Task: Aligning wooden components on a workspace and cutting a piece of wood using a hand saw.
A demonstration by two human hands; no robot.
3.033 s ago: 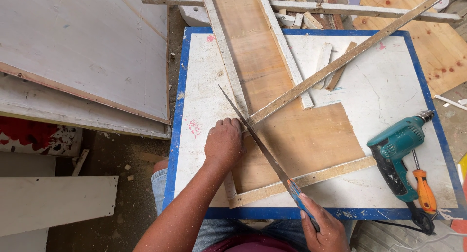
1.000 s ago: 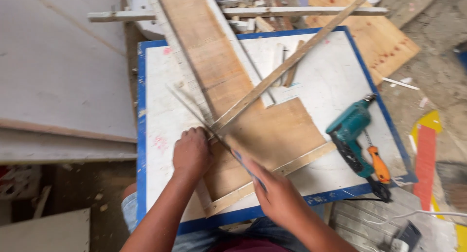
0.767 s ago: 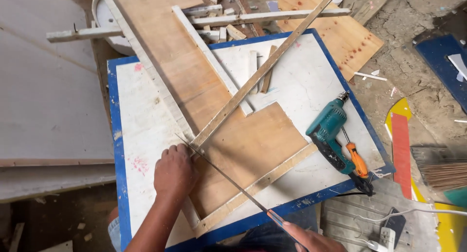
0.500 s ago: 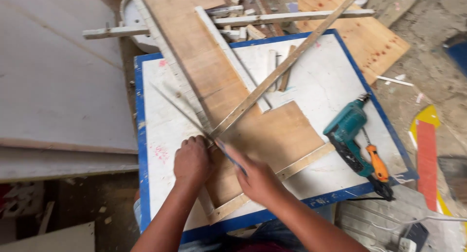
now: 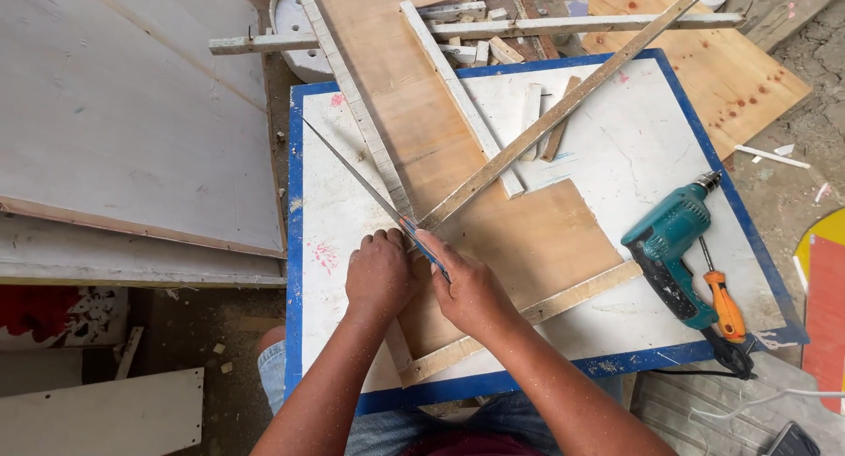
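Sawed at the near end of the long wooden strip (image 5: 563, 104) on the counter (image 5: 669, 148). Right hand (image 5: 466, 284) closed its grip on the saw (image 5: 370, 192); left hand (image 5: 380, 269) pressed flat on the plywood panel (image 5: 528, 236). Cut not yet through, strip in one piece.

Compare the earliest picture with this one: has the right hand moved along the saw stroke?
Yes. The right hand has pushed forward from the near blue table edge to the wooden strip, beside the left hand.

Matt plywood panel (image 5: 519, 236) — rough wooden slat (image 5: 563, 113), thin metal saw blade (image 5: 352, 174) (dull grey), glossy teal plastic drill (image 5: 669, 245)
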